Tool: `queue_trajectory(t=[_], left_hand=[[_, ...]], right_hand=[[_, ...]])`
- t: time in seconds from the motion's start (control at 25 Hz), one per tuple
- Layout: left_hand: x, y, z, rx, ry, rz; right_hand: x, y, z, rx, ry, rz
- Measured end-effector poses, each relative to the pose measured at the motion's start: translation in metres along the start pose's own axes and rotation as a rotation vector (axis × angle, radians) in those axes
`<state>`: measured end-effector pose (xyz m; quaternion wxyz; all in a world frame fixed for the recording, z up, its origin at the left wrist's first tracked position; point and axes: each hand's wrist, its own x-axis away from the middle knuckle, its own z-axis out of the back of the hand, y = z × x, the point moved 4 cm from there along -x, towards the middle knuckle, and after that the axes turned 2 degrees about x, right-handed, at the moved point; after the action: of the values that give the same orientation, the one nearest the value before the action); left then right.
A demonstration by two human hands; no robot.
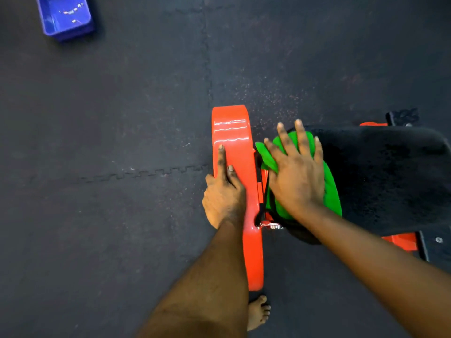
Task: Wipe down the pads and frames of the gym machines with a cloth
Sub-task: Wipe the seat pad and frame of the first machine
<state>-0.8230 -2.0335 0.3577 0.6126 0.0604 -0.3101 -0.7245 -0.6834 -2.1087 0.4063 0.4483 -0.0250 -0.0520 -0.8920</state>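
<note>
Green cloth (pixel 332 191) lies bunched on the near-left corner of the black pad (pixel 390 172), pressed flat under the right hand (pixel 296 176), whose fingers are spread wide over it. The step in hand looks like wiping the pad, with most of its dark surface to the right not yet under the cloth.

The left hand (pixel 223 198) rests on the red frame (pixel 234 132) just left of the pad. Its forefinger and thumb lie straight along the top; the other fingers drop over the left edge, so I cannot tell whether they hook round it.

The next move likely calls for sweeping the cloth rightward across the pad with steady pressure, then over the frame, which means lifting the left hand clear. The narrow gap between frame and pad, with its metal fitting (pixel 271 225), could snag the cloth.

A blue tub (pixel 66 20) sits far left on the dark mat floor (pixel 109 118), well apart. A bare foot (pixel 258 312) stands near the frame's near end.
</note>
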Motion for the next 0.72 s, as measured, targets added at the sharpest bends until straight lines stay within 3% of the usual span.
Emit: queue_trajectory(t=[0.2,0.52,0.72], left_hand=[[0.001,-0.001,-0.002,-0.012,0.011,-0.016],[0.001,0.0,0.0,-0.007,0.0,-0.014],[0.0,0.0,-0.002,-0.006,0.0,-0.007]], right_hand=[[-0.034,0.002,0.004,-0.043,0.025,-0.074],[0.114,0.009,-0.006,-0.006,-0.001,-0.069],[0.05,0.013,-0.003,-0.097,0.043,-0.077]])
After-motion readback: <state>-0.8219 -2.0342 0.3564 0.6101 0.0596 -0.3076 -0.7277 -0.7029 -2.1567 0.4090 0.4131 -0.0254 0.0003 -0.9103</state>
